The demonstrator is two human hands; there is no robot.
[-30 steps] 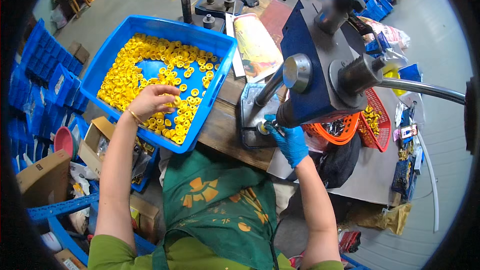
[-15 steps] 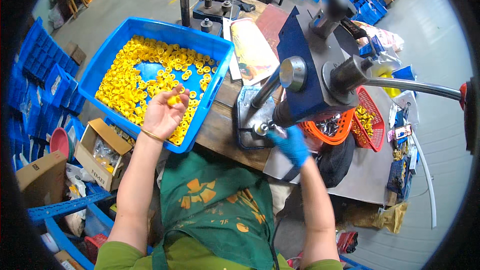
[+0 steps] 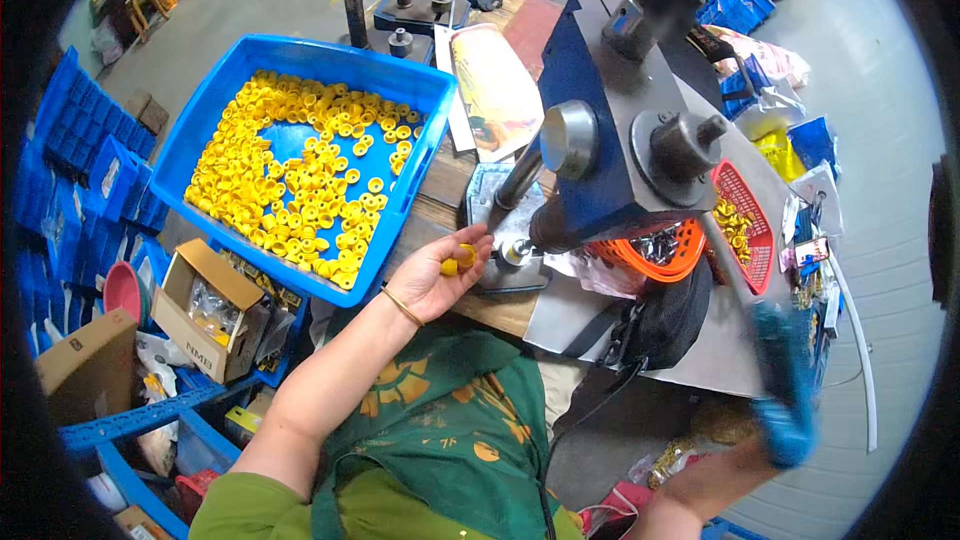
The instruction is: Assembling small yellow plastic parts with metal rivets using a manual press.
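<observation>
My left hand [image 3: 437, 275] is palm up beside the base of a blue arm press [image 3: 600, 140], its fingers curled around a few yellow caps [image 3: 458, 262]. Close to its fingertips, a small metal fixture [image 3: 517, 252] stands on the press base under the ram. In a blue glove, my right hand [image 3: 785, 390] is smeared by motion at the lower end of the press lever [image 3: 728, 255], closed around it. The lever slants down to the right. A blue tub [image 3: 400, 230] full of loose yellow caps [image 3: 240, 170] stands left of the press.
An orange basket [image 3: 686, 258] of metal parts and a red basket [image 3: 765, 240] of yellow pieces stand right of the press. A second press [image 3: 405, 10] is at the back. Cartons [image 3: 215, 340] and blue bins [image 3: 95, 180] crowd the left. A black bag [image 3: 670, 325] lies near the table edge.
My left hand has moved right, from over the tub to the press base, with yellow caps in it. My right hand has left the fixture for the lever, which has swung down.
</observation>
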